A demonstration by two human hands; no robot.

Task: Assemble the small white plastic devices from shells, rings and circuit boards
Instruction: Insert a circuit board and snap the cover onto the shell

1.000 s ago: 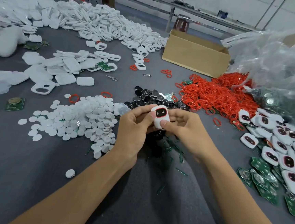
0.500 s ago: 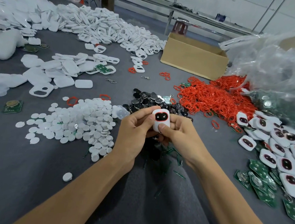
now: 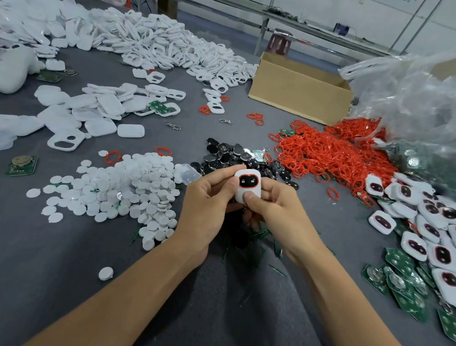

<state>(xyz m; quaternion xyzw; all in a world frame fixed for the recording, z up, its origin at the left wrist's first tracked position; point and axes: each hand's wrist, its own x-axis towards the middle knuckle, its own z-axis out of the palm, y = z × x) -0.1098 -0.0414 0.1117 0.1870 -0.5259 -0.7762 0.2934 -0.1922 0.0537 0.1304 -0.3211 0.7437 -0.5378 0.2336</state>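
Little change since 0.5 s ago: device (image 3: 248, 184) sits a touch more face-on to camera, its red-rimmed black window showing. Left hand (image 3: 207, 207) pinches its left edge, thumb on front, fingers curled behind. Right hand (image 3: 275, 213) pinches its lower end, thumb pressed on the white face, fingers curled underneath. Device is held above the grey table (image 3: 46, 281), just in front of black inserts (image 3: 231, 153), between white discs (image 3: 126, 188) at left and finished units (image 3: 436, 240) at right. Red rings (image 3: 330, 151) lie behind.
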